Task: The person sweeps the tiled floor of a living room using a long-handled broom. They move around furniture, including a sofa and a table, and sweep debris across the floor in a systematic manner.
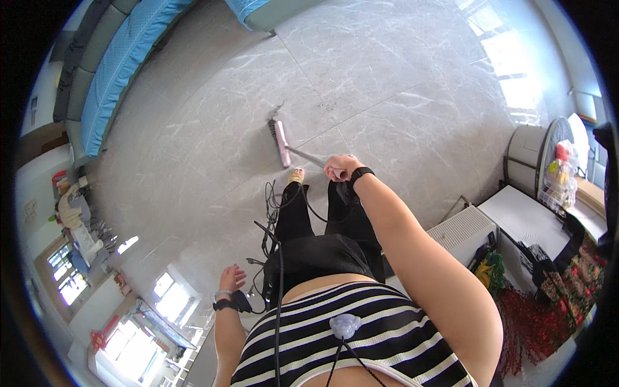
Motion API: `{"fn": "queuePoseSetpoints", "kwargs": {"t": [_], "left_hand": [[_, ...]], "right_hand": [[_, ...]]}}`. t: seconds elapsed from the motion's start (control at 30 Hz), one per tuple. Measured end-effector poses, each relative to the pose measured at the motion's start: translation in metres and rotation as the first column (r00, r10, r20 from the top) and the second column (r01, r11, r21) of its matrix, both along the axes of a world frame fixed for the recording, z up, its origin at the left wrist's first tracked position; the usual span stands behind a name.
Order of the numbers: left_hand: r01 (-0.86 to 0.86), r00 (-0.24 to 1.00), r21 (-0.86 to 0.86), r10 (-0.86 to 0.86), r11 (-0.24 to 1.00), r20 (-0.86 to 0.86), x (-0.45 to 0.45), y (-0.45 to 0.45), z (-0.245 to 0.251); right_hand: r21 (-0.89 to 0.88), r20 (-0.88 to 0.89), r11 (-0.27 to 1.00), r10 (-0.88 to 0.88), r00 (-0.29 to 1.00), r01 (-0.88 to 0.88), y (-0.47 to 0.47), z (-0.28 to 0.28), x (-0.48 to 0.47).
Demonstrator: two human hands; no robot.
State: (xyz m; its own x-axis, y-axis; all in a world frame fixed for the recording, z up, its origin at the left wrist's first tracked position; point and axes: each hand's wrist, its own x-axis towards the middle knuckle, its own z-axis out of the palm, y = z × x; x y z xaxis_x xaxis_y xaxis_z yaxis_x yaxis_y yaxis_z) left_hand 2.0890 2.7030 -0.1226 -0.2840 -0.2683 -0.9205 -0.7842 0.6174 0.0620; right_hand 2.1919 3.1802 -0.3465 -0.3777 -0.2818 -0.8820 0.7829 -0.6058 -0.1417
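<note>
My right hand (340,168) is closed around the upper end of a broom's handle, in front of my right leg. The broom's pink head (282,144) rests on the grey marbled tile floor (387,96), its dark bristles facing left. A small heap of dark dust or hair (276,110) lies on the floor just beyond the bristles. Down at my left side, my left hand (233,278) hangs with its fingers apart and nothing in it. Black cables (272,227) dangle along my left leg, near that hand.
A sofa with a blue cover (121,72) stands at the upper left, and another blue-covered seat (249,10) at the top. To the right are a white slatted unit (459,232), a white-topped table (524,217) and a round-topped drum-like piece (524,155).
</note>
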Motion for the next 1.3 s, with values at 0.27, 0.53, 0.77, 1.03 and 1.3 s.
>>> {"fn": "queuePoseSetpoints", "kwargs": {"t": [0.27,0.53,0.77,1.03,1.3], "left_hand": [[-0.079,0.997,-0.084,0.079,0.993,0.006,0.052,-0.008,0.022],[-0.057,0.998,0.038,0.058,0.998,-0.034,0.025,0.050,0.003],[-0.008,0.999,0.068,0.011,0.998,-0.053,0.015,0.079,0.002],[-0.043,0.997,0.095,0.048,0.995,-0.055,0.024,0.064,-0.009],[-0.104,0.989,0.212,0.124,0.972,-0.081,0.027,0.038,-0.043]], "right_hand": [[0.040,-0.007,0.999,0.008,1.000,-0.007,0.093,0.002,0.073],[0.163,0.175,0.918,-0.388,0.905,0.362,0.209,0.059,0.180],[0.406,0.173,0.850,-0.432,0.885,0.335,0.258,0.107,0.203],[0.545,0.063,0.743,-0.499,0.865,0.389,0.211,0.186,0.211],[0.935,0.271,-0.120,0.848,0.455,-0.333,0.168,0.133,0.219]]}}
